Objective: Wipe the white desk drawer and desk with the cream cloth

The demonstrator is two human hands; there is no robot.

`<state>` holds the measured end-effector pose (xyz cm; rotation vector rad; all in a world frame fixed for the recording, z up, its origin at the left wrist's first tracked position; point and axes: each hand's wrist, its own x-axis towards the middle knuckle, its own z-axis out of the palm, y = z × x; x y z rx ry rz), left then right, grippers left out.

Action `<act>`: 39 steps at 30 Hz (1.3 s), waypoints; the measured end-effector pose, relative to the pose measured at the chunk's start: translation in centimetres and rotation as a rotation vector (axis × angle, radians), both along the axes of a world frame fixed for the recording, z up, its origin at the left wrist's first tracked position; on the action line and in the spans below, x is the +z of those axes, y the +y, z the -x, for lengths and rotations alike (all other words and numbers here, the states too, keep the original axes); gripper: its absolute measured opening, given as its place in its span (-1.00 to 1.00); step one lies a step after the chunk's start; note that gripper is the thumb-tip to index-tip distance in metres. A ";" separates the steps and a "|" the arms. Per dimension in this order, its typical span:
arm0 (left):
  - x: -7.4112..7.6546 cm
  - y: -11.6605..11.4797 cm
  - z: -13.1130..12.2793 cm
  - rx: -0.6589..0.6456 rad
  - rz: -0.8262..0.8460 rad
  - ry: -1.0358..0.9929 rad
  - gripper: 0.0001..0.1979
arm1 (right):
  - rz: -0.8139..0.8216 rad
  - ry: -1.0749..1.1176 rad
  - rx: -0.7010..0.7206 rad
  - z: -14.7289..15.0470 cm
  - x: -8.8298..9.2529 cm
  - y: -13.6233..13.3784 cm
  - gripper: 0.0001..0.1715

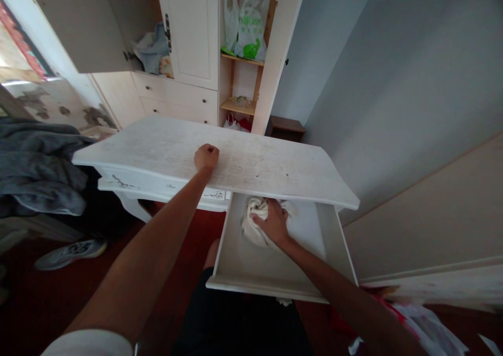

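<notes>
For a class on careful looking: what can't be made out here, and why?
In the head view:
Back of the drawer: hidden under the tabletop.
Some cloth: covered by the right hand.
Inside of the left hand: hidden by curled fingers.
Grey fabric: cut off by the left edge.
Lettering on the carrier bag: too small and blurred.

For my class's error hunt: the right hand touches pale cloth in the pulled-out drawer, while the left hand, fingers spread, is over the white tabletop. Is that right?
Not quite: the head view shows the left hand curled into a fist over the white tabletop, not spread. The right hand does touch pale cloth in the pulled-out drawer.
</notes>
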<state>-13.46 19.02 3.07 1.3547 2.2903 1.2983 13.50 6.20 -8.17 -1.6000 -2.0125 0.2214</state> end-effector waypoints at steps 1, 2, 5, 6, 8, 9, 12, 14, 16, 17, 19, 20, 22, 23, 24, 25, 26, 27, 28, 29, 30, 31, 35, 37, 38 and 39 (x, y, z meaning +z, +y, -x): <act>0.0 0.0 0.0 0.001 0.003 0.005 -0.72 | 0.021 -0.046 0.013 0.8 0.2 0.1 -0.16; 0.0 0.0 0.0 0.003 0.006 0.012 -0.72 | 0.044 -0.089 0.030 1.4 0.5 0.3 -0.14; 0.2 -0.2 -0.2 0.016 0.022 0.028 -0.73 | 0.119 -0.161 0.032 3.2 1.2 1.3 -0.27; 0.3 -0.3 -0.3 0.021 0.026 0.027 -0.73 | 0.133 -0.156 0.025 3.7 1.3 1.7 -0.32; 0.4 -0.4 -0.3 0.027 0.029 0.023 -0.73 | 0.122 -0.103 0.060 4.8 1.0 2.2 -0.38; 0.5 -0.5 -0.4 0.028 0.028 0.021 -0.73 | 0.103 -0.064 0.116 5.3 0.7 2.4 -0.39; 0.5 -0.5 -0.4 0.030 0.016 0.015 -0.75 | 0.044 0.059 0.346 6.4 -0.4 2.7 -0.40; 0.4 -0.4 -0.4 0.032 0.007 0.010 -0.75 | 0.038 0.126 0.457 6.5 -0.9 3.0 -0.39; 0.3 -0.3 -0.3 0.032 0.002 0.004 -0.75 | 0.063 0.181 0.529 6.3 -1.1 3.4 -0.36; 0.3 -0.2 -0.3 0.035 0.001 0.002 -0.76 | 0.088 0.203 0.558 6.0 -1.1 3.6 -0.35; 0.3 -0.1 -0.3 0.044 -0.002 -0.003 -0.76 | 0.148 0.243 0.606 5.5 -0.8 3.9 -0.36; 0.3 -0.1 -0.3 0.046 -0.005 -0.005 -0.76 | 0.184 0.263 0.631 5.2 -0.6 3.9 -0.39; 0.4 -0.1 -0.3 0.047 -0.010 -0.008 -0.76 | 0.276 0.306 0.694 4.5 -0.2 3.7 -0.48; 0.4 -0.1 -0.3 0.047 -0.011 -0.012 -0.76 | 0.335 0.335 0.729 4.2 0.1 3.4 -0.52; 0.4 -0.2 -0.3 0.048 -0.011 -0.016 -0.77 | 0.406 0.368 0.765 3.7 0.3 3.0 -0.56; 0.4 -0.2 -0.3 0.050 -0.011 -0.018 -0.77 | 0.489 0.404 0.802 3.3 0.6 2.5 -0.58; 0.4 -0.2 -0.3 0.051 -0.010 -0.020 -0.77 | 0.582 0.441 0.838 2.8 0.8 1.8 -0.58; 0.4 -0.2 -0.3 0.052 -0.010 -0.022 -0.77 | 0.684 0.473 0.873 2.3 1.0 1.1 -0.55; 0.4 -0.2 -0.3 0.052 -0.011 -0.023 -0.77 | 0.785 0.497 0.904 1.9 1.2 0.3 -0.48; 0.4 -0.2 -0.3 0.053 -0.012 -0.022 -0.77 | 0.878 0.507 0.927 1.4 1.5 -0.4 -0.38; 0.4 -0.2 -0.3 0.053 -0.013 -0.021 -0.77 | 0.956 0.504 0.943 1.0 1.7 -1.1 -0.28; 0.4 -0.2 -0.3 0.052 -0.013 -0.018 -0.77 | 1.013 0.497 0.952 0.7 2.0 -1.7 -0.18; 0.4 -0.2 -0.2 0.041 -0.017 0.002 -0.78 | 0.901 0.441 0.830 0.1 3.2 -2.7 0.00; 0.3 -0.2 -0.2 0.035 -0.017 0.001 -0.78 | 0.703 0.265 0.629 0.1 3.7 -2.7 0.21; 0.3 -0.1 -0.2 0.035 -0.016 -0.004 -0.78 | 0.649 0.147 0.527 0.3 4.0 -2.7 0.38; 0.3 -0.1 -0.2 0.036 -0.015 -0.009 -0.77 | 0.651 0.036 0.448 0.5 4.1 -2.8 0.57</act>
